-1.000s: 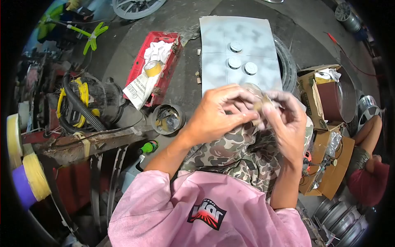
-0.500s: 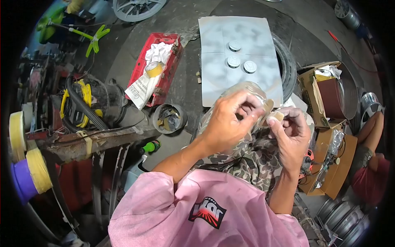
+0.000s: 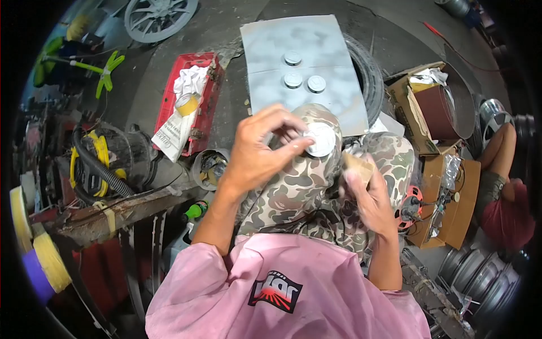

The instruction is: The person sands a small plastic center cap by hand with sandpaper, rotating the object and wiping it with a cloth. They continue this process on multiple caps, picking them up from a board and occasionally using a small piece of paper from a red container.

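A round silver-white wheel center cap [image 3: 320,140] rests over my left knee, its flat face turned up. Thumb and fingertips of my left hand [image 3: 261,148] pinch it at its left rim. In my right hand [image 3: 370,198], a small folded tan piece of sandpaper [image 3: 359,169] is gripped between thumb and fingers, a little right of the cap and apart from it. That hand is slightly smeared by motion. Three similar caps, one of them the nearest right cap [image 3: 317,84], lie on a grey-sprayed cardboard sheet [image 3: 333,45] beyond my knees.
A tire [image 3: 370,79] lies under the cardboard's right side. Left of it stand a red toolbox [image 3: 206,107] with rags and tape, a bucket [image 3: 206,178] and a vacuum [image 3: 132,144]. Open cardboard boxes [image 3: 466,209] are on the right, near another person's leg [image 3: 498,150].
My hands have come apart. The left has moved left and now grips the cap over my knee; the right has dropped lower with the sandpaper. The whole view has shifted.
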{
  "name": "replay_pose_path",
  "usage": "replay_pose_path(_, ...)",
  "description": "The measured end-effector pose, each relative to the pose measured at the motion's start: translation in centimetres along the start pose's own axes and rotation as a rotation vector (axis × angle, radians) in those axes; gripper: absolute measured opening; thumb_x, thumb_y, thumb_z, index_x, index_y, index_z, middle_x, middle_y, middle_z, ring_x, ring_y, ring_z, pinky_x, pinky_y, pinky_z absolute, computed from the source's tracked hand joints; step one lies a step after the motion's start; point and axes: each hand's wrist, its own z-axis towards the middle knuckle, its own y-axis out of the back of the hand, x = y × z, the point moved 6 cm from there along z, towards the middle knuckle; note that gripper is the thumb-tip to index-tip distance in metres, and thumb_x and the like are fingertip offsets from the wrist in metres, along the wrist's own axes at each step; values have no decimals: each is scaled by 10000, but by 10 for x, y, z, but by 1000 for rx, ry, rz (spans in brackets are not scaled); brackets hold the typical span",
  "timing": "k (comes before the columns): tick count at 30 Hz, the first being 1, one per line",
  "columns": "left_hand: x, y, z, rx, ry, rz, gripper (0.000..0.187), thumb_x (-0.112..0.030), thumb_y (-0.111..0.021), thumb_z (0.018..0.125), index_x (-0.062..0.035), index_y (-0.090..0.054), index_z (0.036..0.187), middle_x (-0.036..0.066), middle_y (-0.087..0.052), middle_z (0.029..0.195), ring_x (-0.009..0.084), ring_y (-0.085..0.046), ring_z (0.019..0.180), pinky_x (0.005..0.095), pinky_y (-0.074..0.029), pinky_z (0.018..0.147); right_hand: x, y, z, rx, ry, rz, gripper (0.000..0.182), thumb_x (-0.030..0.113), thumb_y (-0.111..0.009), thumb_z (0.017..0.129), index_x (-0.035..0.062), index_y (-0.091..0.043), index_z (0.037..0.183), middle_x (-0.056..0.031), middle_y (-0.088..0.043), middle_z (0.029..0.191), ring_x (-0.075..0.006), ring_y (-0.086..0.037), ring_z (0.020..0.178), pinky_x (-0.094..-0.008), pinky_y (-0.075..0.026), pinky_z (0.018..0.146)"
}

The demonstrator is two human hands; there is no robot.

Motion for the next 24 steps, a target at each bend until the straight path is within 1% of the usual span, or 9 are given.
replay_pose_path(1,3,5,2,-48,-27,112,352,-147,-944,804,-18,-777,1087,89,-712,990,186,-707,908,333,-582,835,7,7,6,-115,97,-255,257,168,-692,1095,-17,-658,1270,-85,-637,1000,-130,-594,862,-293,-493,793)
replay_pose_path(2,9,3,3,-22,-68,164,600,-230,-1001,720,-37,-752,1231,119,-688,1145,269,-691,1103,409,-567,974,18,10,10,-192,262,-468,223,102,-741,1027,-15,-698,1211,-129,-603,929,-208,-588,798,-310,-492,758)
replay_pose_path(3,13,-4,2,-17,-74,162,600,-230,-1001,720,-37,-752,1231,119,-688,1145,269,-691,1103,409,-567,974,22,8,15,-200,262,-468,223,102,-741,1027,-15,-698,1211,-129,-603,929,-208,-588,798,-310,-492,758)
replay_pose_path(5,17,-22,-2,25,-128,243,738,-271,-1017,680,-50,-727,1321,129,-653,1268,350,-610,1275,479,-502,1107,42,-3,15,-244,494,-503,227,42,-781,969,-8,-745,1187,-126,-610,920,-238,-590,779,-343,-502,731)
replay_pose_path(6,24,-26,-2,41,-117,230,811,-268,-1046,634,-90,-747,1367,140,-649,1342,342,-586,1341,466,-468,1159,38,-8,18,-249,551,-518,367,-3,-813,906,30,-775,1269,-131,-605,939,-260,-602,771,-390,-516,714)
replay_pose_path(7,29,-29,-1,48,-119,227,811,-268,-1046,634,-90,-747,1367,140,-649,1342,342,-586,1341,466,-468,1159,32,-10,21,-257,547,-519,367,-3,-813,906,30,-775,1269,-131,-605,939,-260,-602,771,-390,-516,714)
replay_pose_path(10,35,-32,5,18,-149,228,800,-262,-1014,633,-92,-750,1369,136,-661,1409,349,-588,1357,482,-465,1170,26,-22,25,-263,643,-676,616,19,-848,829,105,-742,1430,-121,-561,933,-314,-606,815,-440,-524,729)
replay_pose_path(15,49,-35,9,92,-203,152,755,-227,-916,644,-58,-745,1360,137,-662,1518,364,-551,1445,508,-424,1231,11,-31,15,-299,678,-738,641,41,-846,839,99,-718,1465,-113,-552,939,-315,-581,870,-440,-496,774)
replay_pose_path(24,50,-38,15,114,-279,128,712,-167,-908,649,-30,-742,1328,139,-664,1531,373,-530,1478,513,-404,1256,16,-48,11,-378,785,-851,584,95,-835,866,90,-737,1442,-74,-550,936,-278,-541,860,-412,-452,761)
